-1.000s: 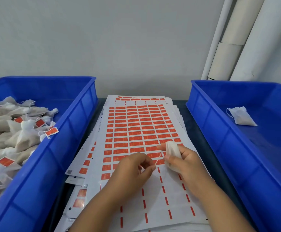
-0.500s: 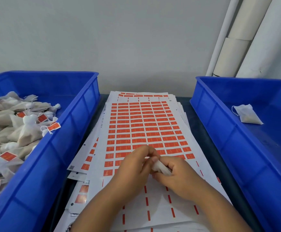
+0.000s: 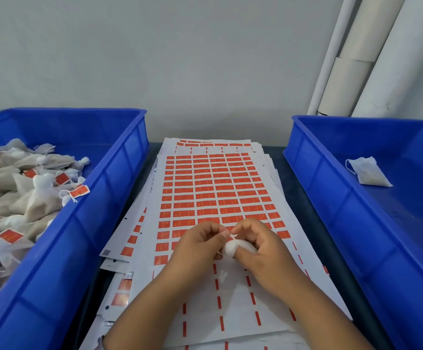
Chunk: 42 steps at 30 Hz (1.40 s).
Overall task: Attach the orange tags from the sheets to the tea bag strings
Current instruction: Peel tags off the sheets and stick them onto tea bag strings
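**Hands bunched up over the sheet, bag now in the right palm**

Vs a sec ago: the hands were a bit apart w/ the bag poking up from the right one. Now they've closed in together and sit lower on the sheet, bag tucked down between them.

Right hand [image 3: 263,251] has its fingers curled round the tea bag [image 3: 232,248], a small white bundle at the base of the thumb. Left hand [image 3: 200,245] pinches at the string [image 3: 231,240] w/ thumb + forefinger, right where the two hands meet. Can't tell if a tag is already stuck on there, too small/hidden.

All this happens over the top tag sheet [image 3: 213,195], on a messy stack on the dark counter [image 3: 293,173]. Near rows are peeled off, just red dashes left; orange tags [image 3: 205,204] start right behind the knuckles.

Handling, imo: bag is light, soft, squishy mesh, so cup it loosely, don't crush. The string is thin and floppy, needs a pinch near its free end to keep it taut. Tags look like thin stickers, prob curl and stick to skin, so lift by a corner.

Left bin [image 3: 119,188] is piled w/ tagged bags, right bin [image 3: 331,188] holds one untagged bag [image 3: 368,174].

Writing: tags have some print but it's unreadable. Small barcode/QR marks on sheet edges, also illegible.
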Available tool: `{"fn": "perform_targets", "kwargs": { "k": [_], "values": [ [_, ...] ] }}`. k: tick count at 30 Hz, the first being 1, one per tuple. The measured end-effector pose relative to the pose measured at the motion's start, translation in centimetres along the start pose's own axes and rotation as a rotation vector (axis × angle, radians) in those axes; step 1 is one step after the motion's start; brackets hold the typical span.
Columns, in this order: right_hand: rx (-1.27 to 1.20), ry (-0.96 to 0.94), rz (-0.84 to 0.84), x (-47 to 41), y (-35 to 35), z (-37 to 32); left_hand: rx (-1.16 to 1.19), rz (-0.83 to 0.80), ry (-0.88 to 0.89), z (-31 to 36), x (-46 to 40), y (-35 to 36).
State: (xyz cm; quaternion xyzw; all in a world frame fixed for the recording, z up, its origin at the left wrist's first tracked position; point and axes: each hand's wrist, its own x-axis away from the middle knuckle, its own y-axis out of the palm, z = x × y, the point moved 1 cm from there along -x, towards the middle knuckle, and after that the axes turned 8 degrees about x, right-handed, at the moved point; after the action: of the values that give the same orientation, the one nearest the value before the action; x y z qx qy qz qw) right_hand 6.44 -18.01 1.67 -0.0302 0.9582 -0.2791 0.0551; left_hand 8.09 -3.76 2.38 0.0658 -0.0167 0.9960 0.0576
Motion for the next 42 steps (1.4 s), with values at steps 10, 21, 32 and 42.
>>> {"fn": "perform_targets", "kwargs": {
  "k": [10, 21, 32, 42],
  "values": [
    [-0.052, -0.051, 0.122, 0.0, -0.1, -0.5, 0.061, -0.007, -0.151, -0.2, 0.0, 0.0],
    [-0.387, 0.172, 0.140, -0.1, -0.5, -1.0, -0.007, 0.058, 0.112, 0.5, 0.4, 0.5],
    [-0.557, 0.176, -0.134, 0.2, -0.7, -1.3, -0.035, 0.024, 0.280, 1.0, 0.6, 0.3],
    [-0.886, 0.293, -0.333, 0.1, -0.5, -1.2, -0.243, 0.118, 0.390, 0.6, 0.7, 0.6]
  ]
}}
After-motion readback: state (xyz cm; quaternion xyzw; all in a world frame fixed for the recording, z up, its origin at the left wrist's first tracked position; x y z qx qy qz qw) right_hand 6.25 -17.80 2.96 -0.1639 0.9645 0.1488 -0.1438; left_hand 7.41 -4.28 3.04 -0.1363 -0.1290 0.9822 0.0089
